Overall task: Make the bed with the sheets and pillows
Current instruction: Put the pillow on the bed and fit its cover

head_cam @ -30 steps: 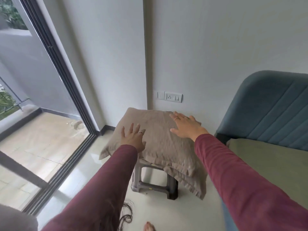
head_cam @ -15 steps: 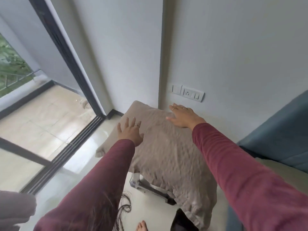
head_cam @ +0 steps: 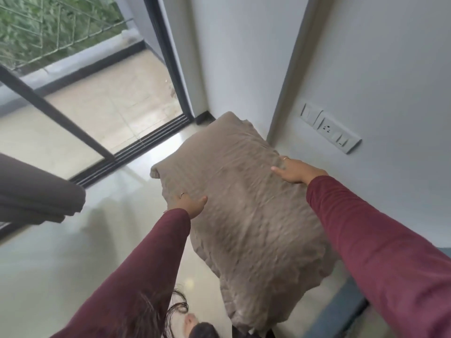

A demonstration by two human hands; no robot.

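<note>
Beige pillow (head_cam: 246,203) at centre frame, blurred, apparently lifted, left hand (head_cam: 188,203) gripping its left edge, thumb on top, right hand (head_cam: 296,172) gripping its right edge, wall socket (head_cam: 329,130) at right, glass door (head_cam: 73,98) upper left.

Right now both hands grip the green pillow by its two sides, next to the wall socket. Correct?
Not quite: the pillow is beige, not green. The head view shows the left hand and right hand gripping its two sides, next to the wall socket.
</note>
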